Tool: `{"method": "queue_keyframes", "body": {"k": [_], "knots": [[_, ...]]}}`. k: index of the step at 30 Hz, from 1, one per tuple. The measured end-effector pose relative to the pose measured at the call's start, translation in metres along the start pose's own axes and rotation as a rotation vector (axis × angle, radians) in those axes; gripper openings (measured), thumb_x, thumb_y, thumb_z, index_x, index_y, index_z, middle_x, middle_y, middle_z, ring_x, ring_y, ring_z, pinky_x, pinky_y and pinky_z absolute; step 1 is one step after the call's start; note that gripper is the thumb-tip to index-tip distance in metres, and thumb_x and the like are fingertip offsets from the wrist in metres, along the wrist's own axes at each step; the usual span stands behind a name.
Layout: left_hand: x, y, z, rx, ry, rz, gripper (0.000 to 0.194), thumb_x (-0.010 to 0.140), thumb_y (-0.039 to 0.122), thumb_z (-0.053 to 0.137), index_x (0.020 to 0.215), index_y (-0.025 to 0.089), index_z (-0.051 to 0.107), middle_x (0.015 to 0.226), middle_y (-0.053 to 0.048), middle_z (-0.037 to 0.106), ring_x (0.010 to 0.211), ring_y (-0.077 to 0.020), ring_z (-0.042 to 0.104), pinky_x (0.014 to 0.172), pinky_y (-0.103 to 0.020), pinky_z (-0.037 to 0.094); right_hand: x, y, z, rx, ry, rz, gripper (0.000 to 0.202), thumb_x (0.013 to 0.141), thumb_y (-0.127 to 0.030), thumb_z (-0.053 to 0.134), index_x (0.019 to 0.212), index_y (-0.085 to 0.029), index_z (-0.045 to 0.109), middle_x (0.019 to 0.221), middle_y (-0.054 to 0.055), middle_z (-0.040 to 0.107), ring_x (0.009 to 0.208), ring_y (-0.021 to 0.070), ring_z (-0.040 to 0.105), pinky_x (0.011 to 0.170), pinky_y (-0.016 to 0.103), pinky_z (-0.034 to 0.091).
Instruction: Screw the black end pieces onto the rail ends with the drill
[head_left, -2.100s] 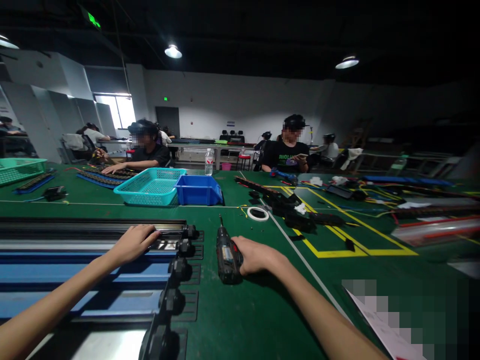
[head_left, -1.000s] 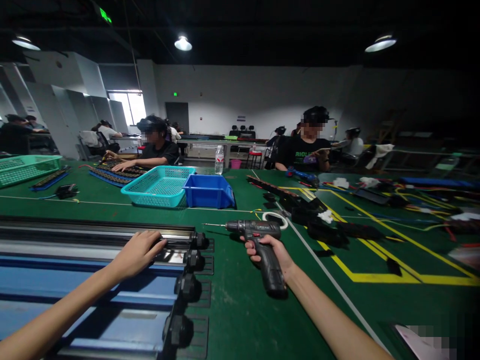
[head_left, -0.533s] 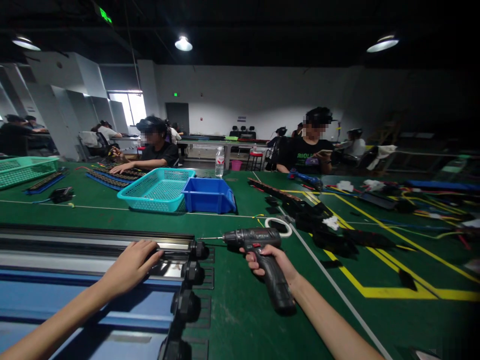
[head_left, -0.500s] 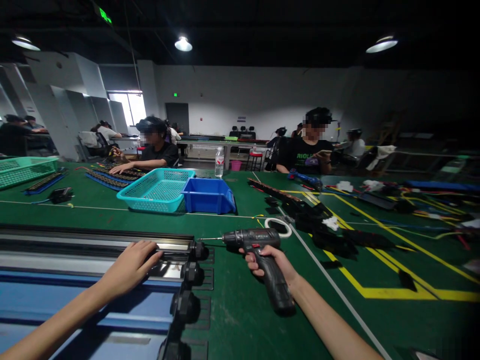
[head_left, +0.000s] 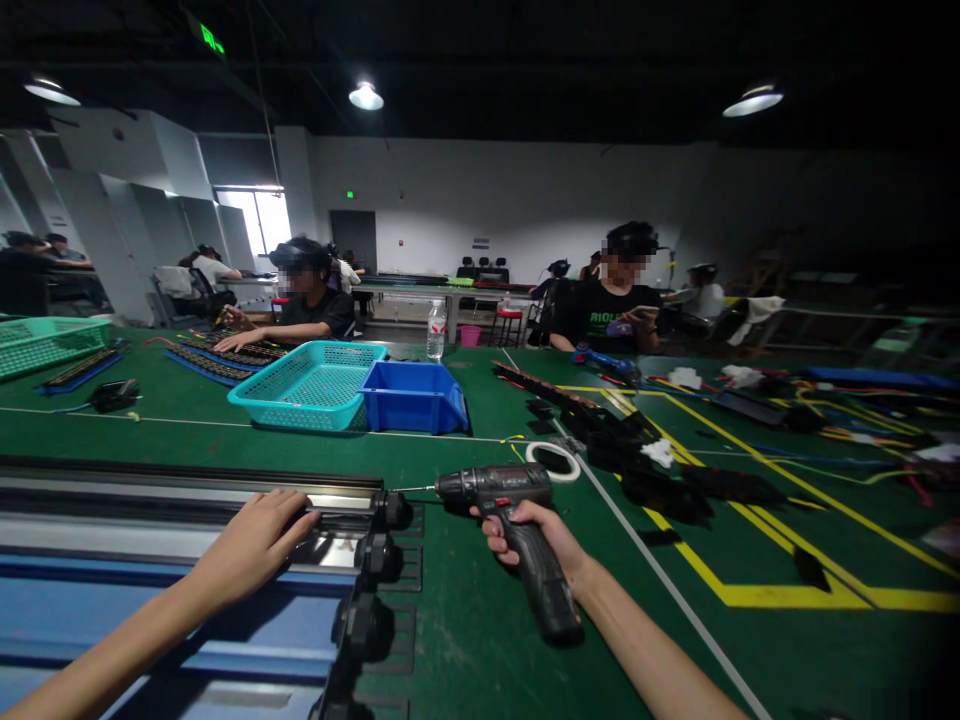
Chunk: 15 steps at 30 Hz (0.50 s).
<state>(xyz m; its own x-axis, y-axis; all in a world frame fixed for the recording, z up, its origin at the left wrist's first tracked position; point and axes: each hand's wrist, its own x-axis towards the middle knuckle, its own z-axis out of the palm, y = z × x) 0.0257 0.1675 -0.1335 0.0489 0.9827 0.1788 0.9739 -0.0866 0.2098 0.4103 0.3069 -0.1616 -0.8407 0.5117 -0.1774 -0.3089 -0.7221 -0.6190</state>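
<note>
My right hand (head_left: 546, 545) is wrapped around the handle of a black cordless drill (head_left: 536, 580). The drill's long thin bit (head_left: 412, 489) points left, its tip at the black end fitting (head_left: 396, 509) of the farthest metal profile. My left hand (head_left: 262, 530) lies flat on that shiny profile (head_left: 341, 497), fingers stretched out near its right end. Blue and silver profiles (head_left: 165, 610) lie side by side below it, each with a black nut-like fitting (head_left: 367, 626) at the end. Whether the bit touches a screw is too small to see.
A turquoise basket (head_left: 251, 405) and a blue bin (head_left: 416, 408) stand beyond the profiles. Behind the drill lies a white ring (head_left: 571, 468). Black parts (head_left: 667, 490) and cables spread to the right. A water bottle (head_left: 436, 332) stands at the far edge; two co-workers sit opposite.
The view has shifted slightly, and the drill holds about the same place beside the profile end. The left co-worker's one hand has risen a little. My left hand stays on the profile.
</note>
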Motion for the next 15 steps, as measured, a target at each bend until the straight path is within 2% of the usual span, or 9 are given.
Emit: {"method": "queue_keyframes", "body": {"k": [6, 15], "knots": [[-0.0001, -0.0007, 0.0013, 0.006, 0.013, 0.003, 0.039, 0.094, 0.05, 0.03, 0.085, 0.022, 0.056, 0.085, -0.004, 0.06, 0.082, -0.0212, 0.051, 0.078, -0.034, 0.034, -0.0013, 0.0007, 0.0032, -0.026, -0.004, -0.012, 0.037, 0.073, -0.021, 0.048, 0.108, -0.009, 0.049, 0.081, 0.007, 0.047, 0.068, 0.013, 0.049, 0.052, 0.019, 0.041], [-0.0001, 0.0019, 0.0006, 0.035, -0.005, 0.024, 0.041, 0.094, 0.051, 0.028, 0.086, 0.021, 0.054, 0.086, -0.004, 0.06, 0.083, -0.0211, 0.051, 0.08, -0.035, 0.033, -0.002, -0.0005, 0.0056, -0.009, 0.004, 0.015, 0.044, 0.074, -0.019, 0.048, 0.115, -0.003, 0.045, 0.079, 0.006, 0.047, 0.065, 0.0128, 0.048, 0.05, 0.018, 0.04]]}}
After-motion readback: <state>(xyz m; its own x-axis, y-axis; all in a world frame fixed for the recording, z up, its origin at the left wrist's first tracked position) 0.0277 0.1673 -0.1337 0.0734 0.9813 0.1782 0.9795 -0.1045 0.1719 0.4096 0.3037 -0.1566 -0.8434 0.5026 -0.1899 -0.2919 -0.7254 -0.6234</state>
